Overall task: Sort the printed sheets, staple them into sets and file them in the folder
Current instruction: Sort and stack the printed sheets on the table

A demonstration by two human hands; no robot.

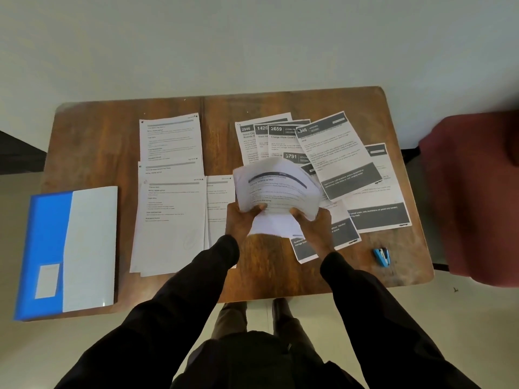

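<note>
Both my hands hold a bent bundle of printed sheets [276, 186] above the middle of the wooden table [112, 136]. My left hand [238, 219] grips its lower left edge and my right hand [314, 223] grips its lower right edge. A pile of plain text sheets [171, 192] lies left of centre. Sheets with dark numbered headers [337, 153] fan out on the right. A blue and white folder [70, 248] lies shut at the table's left end. A small blue stapler [382, 256] sits near the front right corner.
A dark red chair or cushion [477, 197] stands close against the table's right side. The folder overhangs the table's front left edge. My legs and shoes [280, 310] show below the table's near edge. A pale wall runs behind.
</note>
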